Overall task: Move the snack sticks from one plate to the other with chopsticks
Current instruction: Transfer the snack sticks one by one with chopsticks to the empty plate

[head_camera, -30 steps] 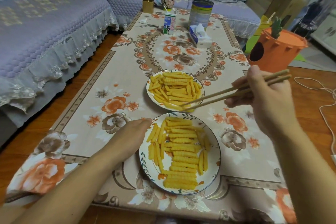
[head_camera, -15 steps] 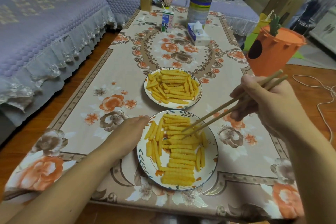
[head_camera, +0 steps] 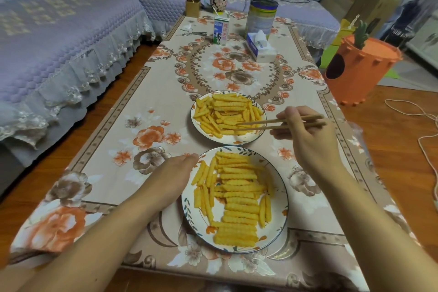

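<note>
Two white patterned plates lie on the floral tablecloth, both holding yellow crinkled snack sticks. The far plate (head_camera: 233, 142) carries a loose heap of sticks (head_camera: 225, 114). The near plate (head_camera: 279, 208) carries sticks laid in rows (head_camera: 239, 206). My right hand (head_camera: 305, 140) grips a pair of wooden chopsticks (head_camera: 267, 123), their tips low over the right side of the far heap. I cannot tell whether a stick sits between the tips. My left hand (head_camera: 173, 175) rests flat against the near plate's left rim.
At the table's far end stand a milk carton (head_camera: 220, 32), a tall tin (head_camera: 262, 16), a tissue box (head_camera: 260, 48), a mug (head_camera: 218, 1) and a small gold box (head_camera: 193, 7). A purple sofa (head_camera: 59, 31) runs along the left. An orange bin (head_camera: 355, 73) and loose cords (head_camera: 424, 130) are on the floor, right.
My right hand has swung the chopsticks from the near plate back to the far plate. The left hand has stayed at the near plate's rim.
</note>
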`<state>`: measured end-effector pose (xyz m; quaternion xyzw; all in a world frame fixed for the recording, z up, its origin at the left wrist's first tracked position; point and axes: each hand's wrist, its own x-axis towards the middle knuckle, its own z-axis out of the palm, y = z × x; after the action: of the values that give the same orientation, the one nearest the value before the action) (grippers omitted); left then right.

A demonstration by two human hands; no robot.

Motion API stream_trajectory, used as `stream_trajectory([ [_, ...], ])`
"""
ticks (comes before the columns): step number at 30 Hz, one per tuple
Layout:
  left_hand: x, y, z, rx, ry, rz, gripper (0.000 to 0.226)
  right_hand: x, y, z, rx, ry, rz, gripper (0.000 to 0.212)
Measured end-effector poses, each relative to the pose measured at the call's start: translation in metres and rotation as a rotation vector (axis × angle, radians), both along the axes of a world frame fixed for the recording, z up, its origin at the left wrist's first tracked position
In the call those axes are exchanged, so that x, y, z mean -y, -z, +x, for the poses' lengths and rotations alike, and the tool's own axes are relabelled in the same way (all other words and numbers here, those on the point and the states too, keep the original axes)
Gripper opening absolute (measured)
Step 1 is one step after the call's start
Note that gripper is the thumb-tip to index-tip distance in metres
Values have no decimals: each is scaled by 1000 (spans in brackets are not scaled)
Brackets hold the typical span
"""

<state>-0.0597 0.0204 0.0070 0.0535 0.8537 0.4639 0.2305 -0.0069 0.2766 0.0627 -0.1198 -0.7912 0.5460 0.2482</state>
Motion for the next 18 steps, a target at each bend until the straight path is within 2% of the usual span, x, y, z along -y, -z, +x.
stream_trajectory([
  [5, 2, 1, 0, 26, -12, 23, 51, -2, -5, -1, -25, 5, -35, 35],
  [13, 2, 6, -2, 27, -31, 23, 48, -26, -56, 21, -53, 6, -177, 46],
  [18, 3, 7, -3, 3, -17, -24, 48, -20, -44, 16, -31, 13, -147, 37],
])
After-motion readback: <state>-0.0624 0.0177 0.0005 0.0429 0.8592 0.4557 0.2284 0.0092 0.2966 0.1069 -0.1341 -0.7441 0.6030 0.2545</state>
